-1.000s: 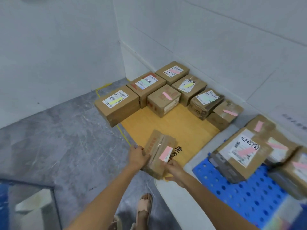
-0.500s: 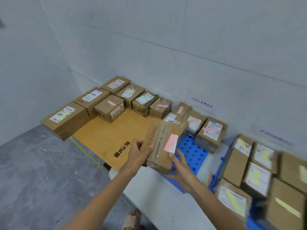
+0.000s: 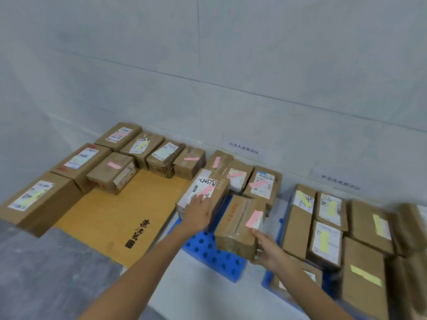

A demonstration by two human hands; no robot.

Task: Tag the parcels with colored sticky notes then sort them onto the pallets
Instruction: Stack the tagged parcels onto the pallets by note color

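Since half a second ago the parcel (image 3: 238, 227) has come out from in front of the chest and down over the middle blue pallet (image 3: 212, 252), and the left hand (image 3: 199, 213) has let go of it. The right hand (image 3: 269, 250) alone holds it at its near right corner. The thumb lies on top, just below the pink sticky note (image 3: 254, 218), and the fingers curl under the corner. Whether its underside rests on the deck I cannot tell.

The left hand lies flat, fingers straight, on the labelled parcel (image 3: 203, 190) just to the left. That parcel's long side touches the held parcel.

This pallet carries five parcels, each with a pink note: three along the far edge, then the labelled parcel and the held one in front. Bare blue deck shows between them and the near edge.

To the left, an orange board (image 3: 120, 218) carries seven parcels along its far and left edges, with pink and yellow notes mixed. Its near right part is bare.

To the right, a second blue pallet (image 3: 269, 280) is packed close with yellow-noted parcels (image 3: 325, 245). They are too blurred at the frame's edge to count.

Two paper signs (image 3: 243, 147) are fixed to the wall behind the pallets.
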